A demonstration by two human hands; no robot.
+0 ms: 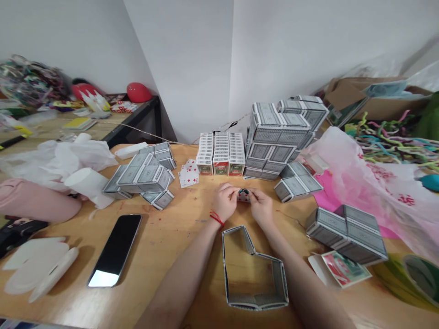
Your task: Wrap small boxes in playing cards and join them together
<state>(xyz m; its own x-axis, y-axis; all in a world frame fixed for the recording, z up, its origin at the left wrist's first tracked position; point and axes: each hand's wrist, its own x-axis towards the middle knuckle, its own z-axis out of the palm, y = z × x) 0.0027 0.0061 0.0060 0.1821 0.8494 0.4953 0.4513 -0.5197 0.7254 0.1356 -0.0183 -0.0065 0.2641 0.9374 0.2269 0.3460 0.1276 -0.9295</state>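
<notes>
My left hand (224, 203), with a red string on its wrist, pinches one side of a playing card (243, 198). On the other side, my right hand (261, 208) pinches the same card. Red pips show on its face, and dark blue shows at its top edge; whether it is folded is hard to tell. Between my forearms stands an open L-shaped frame (278, 276) made of joined playing cards. Loose face-up playing cards (189, 173) lie to the left beyond my hands. Behind them are rows of card boxes (221, 153).
Tall stacked card blocks (265, 137) stand at the back right; more card blocks (146, 171) sit left and another card block (348, 233) right. A phone (116, 249), pink bottle (37, 198), paper roll (89, 185), opened card box (345, 268) and yellow tape roll (394, 278) are around.
</notes>
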